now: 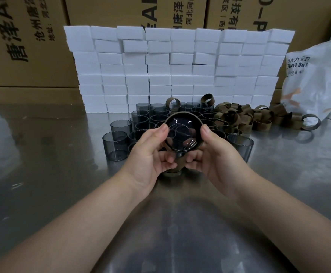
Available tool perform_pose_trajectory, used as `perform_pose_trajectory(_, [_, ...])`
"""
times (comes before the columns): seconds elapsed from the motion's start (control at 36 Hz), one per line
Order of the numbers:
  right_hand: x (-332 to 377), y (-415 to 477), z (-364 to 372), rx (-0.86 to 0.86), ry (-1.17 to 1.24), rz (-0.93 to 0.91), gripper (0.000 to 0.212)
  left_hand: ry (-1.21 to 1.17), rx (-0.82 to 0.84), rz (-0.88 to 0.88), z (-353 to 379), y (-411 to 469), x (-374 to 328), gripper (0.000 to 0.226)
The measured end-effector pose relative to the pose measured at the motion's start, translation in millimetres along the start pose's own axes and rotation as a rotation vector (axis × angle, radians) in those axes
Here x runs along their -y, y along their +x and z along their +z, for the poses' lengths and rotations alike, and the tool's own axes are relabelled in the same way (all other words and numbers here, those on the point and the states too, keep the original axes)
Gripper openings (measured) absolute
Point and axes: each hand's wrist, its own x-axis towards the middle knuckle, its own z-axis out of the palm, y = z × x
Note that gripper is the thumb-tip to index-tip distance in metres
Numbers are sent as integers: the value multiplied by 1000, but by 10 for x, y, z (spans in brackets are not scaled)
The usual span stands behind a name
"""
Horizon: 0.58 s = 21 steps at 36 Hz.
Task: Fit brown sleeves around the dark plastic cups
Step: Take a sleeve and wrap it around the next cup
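Both hands hold one dark plastic cup (182, 133) tipped so its round end faces me, with a brown sleeve (200, 123) showing around its rim. My left hand (152, 152) grips its left side, thumb on the rim. My right hand (213, 154) grips the right side the same way. Below the hands a sleeved cup (173, 171) stands on the table, mostly hidden. Behind them stands a cluster of bare dark cups (119, 142), and a pile of loose brown sleeves (241, 117) lies to the right.
A wall of stacked white foam blocks (176, 67) rises behind the cups, with cardboard boxes (22, 42) behind it. A white plastic bag (318, 81) sits at the right. Everything rests on a shiny metal table (52, 174).
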Motion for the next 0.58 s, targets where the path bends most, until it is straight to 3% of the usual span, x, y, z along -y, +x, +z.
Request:
perform_pose_trajectory(0.11, [-7,3,-14,-2,-2,-9,61,1,1,15,-9,5,13,68])
perform_pose_trajectory(0.22, [-9,-2,-19,-9,-34,-23,58,-9,1,19,-13,14,20,38])
perform_pose_trajectory(0.36, [-2,-11,-15,0,-42,-43,45,-14,17,43,2,5,11,33])
perform_pose_trajectory(0.58, [-7,-8,-22,-28,-129,-97,44,71,72,30,37,-22,40,63])
